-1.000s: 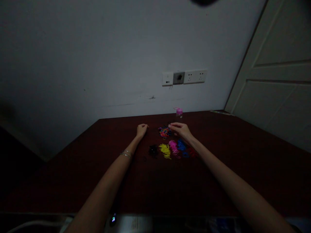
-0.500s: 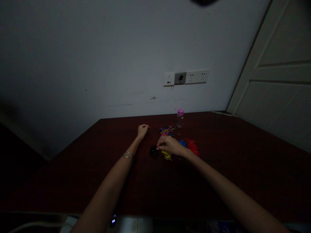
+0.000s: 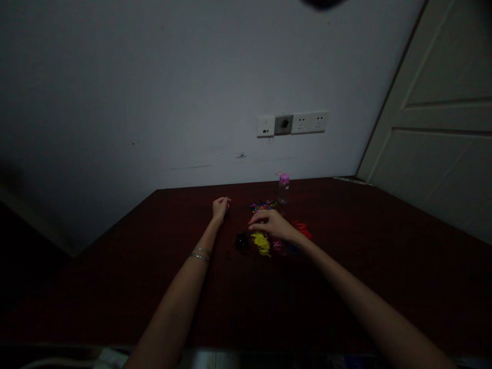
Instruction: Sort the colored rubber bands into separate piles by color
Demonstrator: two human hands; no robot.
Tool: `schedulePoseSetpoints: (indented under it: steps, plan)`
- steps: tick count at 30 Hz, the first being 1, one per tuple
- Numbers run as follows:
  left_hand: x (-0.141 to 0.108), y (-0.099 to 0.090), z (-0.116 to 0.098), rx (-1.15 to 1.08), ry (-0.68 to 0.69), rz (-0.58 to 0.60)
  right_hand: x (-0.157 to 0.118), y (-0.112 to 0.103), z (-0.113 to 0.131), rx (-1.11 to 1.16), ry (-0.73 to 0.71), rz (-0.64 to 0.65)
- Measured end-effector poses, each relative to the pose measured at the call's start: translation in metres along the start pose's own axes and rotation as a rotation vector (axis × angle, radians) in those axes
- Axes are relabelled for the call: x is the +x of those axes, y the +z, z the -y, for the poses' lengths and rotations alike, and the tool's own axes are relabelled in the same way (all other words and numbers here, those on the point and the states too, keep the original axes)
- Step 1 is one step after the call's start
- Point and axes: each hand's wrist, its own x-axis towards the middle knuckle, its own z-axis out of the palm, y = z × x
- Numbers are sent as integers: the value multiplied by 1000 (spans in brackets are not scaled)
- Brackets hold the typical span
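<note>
My left hand [image 3: 221, 208] rests curled on the dark red table [image 3: 172, 205], left of the piles; what its fingers hold, if anything, is hidden. Just above the yellow pile [image 3: 261, 243] hovers my right hand [image 3: 271, 224], thumb and forefinger slightly apart, with nothing visible between them. A black pile [image 3: 242, 241] lies to the left of the yellow one. Behind my right hand is a mixed multicoloured pile [image 3: 263, 205]. Pink pieces [image 3: 279, 247] and red pieces [image 3: 302, 229] lie to the right, partly covered by my right hand and forearm.
A clear bottle with a pink lid [image 3: 283, 189] stands at the back of the table, near the wall. Sockets [image 3: 307, 123] are on the wall above it. A panelled door [image 3: 442, 128] is at the right.
My right hand has lifted slightly away from the black pile, and its fingertips have parted. More of the yellow and pink pieces shows. My left hand has shifted slightly left.
</note>
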Motion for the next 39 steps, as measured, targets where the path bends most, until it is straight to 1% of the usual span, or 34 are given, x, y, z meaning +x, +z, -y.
schedulePoseSetpoints:
  steps: [4,8,10,16,19,22,24,25,28,29,30,31,33,39]
  plan:
    - [-1,1,0,9,6,2,3,-22,-9,7,59,-128]
    - [1,1,3,61,39,17,5,-43,-24,16,119,-249]
    - [2,1,5,96,48,28,5,-52,-33,8,160,-285]
    - [7,2,10,161,63,39,-6,-71,-60,-45,284,-278]
    - [7,7,11,205,62,55,-14,-76,-77,-64,312,-286]
    - [4,13,6,233,55,96,-21,-78,-93,-75,351,-294]
    - [-1,16,0,234,67,177,-24,-79,-100,-72,366,-294]
    - [-3,17,-4,234,74,251,-26,-79,-102,-62,371,-293]
    - [-12,21,-18,248,100,558,-29,-78,-107,-18,405,-298]
    - [-15,22,-23,265,114,645,-30,-78,-108,-4,425,-309]
    - [-17,23,-28,287,131,703,-31,-78,-109,8,447,-325]
    - [-19,24,-31,314,150,741,-32,-78,-110,19,466,-344]
    - [-21,27,-36,366,185,779,-33,-78,-111,34,479,-367]
    - [-22,36,-37,419,225,821,-35,-76,-110,-19,437,-367]
